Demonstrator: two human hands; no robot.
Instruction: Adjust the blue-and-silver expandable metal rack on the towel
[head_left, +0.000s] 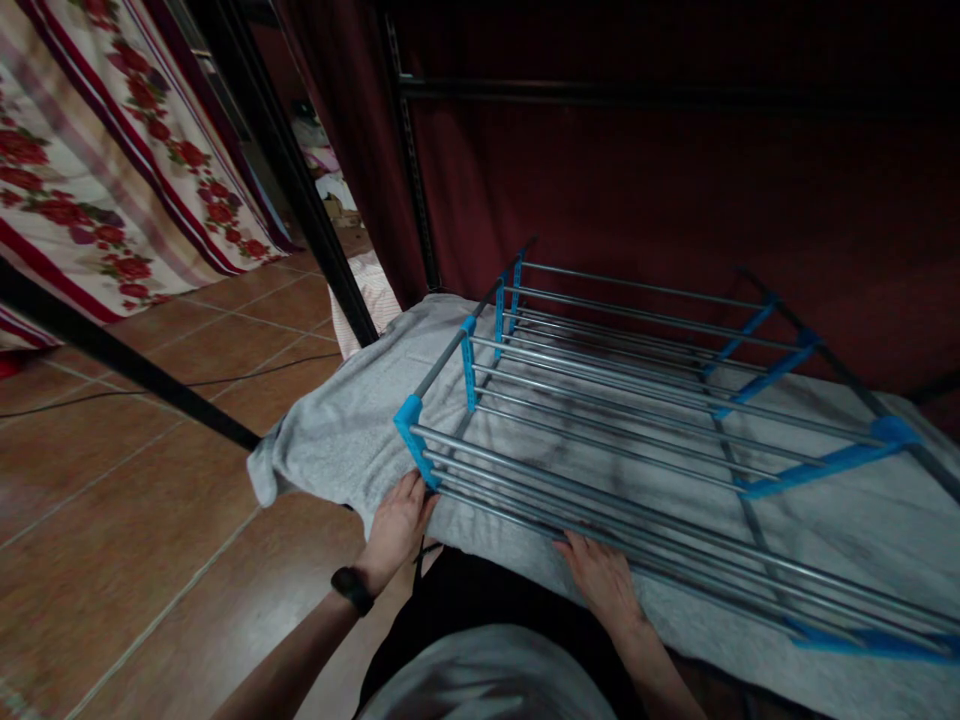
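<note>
A shoe rack (607, 400) of grey metal tubes with blue plastic brackets lies on its side on a grey blanket (322, 440). My left hand (397, 520), with a dark band on the wrist, grips the rack's near left corner just below a blue bracket (416, 440); its fingertips are partly hidden. Further right, my right hand (600, 580) holds the lowest near tube, fingers curled at the bar. The rack's far right end reaches toward the right edge of the view.
A black metal frame post (300, 170) rises at the left, and a black rail (135, 360) slants down to the blanket. Dark red cloth (637, 190) hangs behind the rack. A floral curtain (112, 150) and a cable (187, 383) on the tiled floor (150, 520) are at left.
</note>
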